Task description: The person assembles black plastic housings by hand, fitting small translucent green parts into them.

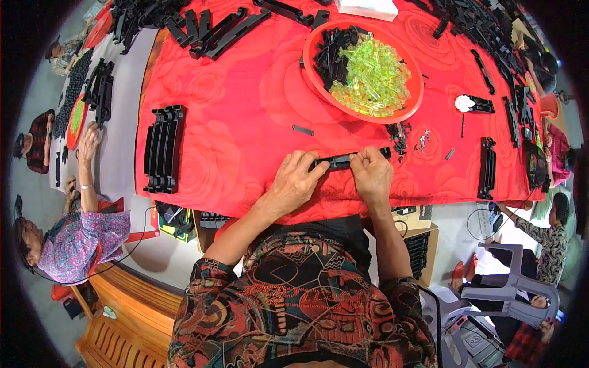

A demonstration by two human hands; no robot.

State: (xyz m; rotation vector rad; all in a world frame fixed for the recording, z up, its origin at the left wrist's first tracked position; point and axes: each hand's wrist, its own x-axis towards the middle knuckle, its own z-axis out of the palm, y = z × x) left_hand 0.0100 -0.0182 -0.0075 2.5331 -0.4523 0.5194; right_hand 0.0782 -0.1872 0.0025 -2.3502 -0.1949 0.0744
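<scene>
Close to the front of the red tablecloth, a long narrow black plastic part (339,162) lies crosswise between my hands. My left hand (294,179) pinches its left end, thumb and forefinger closed on it. My right hand (373,174) is closed on the right portion, its fingers bent down onto the part. The right tip sticks out past that hand. Just beyond my hands is a small dark strip (302,130). Small black pieces (400,140) and tiny greyish bits (423,140) lie scattered beyond my right hand.
A red basin (419,92) holds yellow-green clear pieces (375,73) and black pieces (334,52). Black parts stand grouped at the left (164,149) and right (487,167); heaps line the far edge. A co-worker's hand (89,142) works at the left table. A grey plastic stool (515,285) stands right.
</scene>
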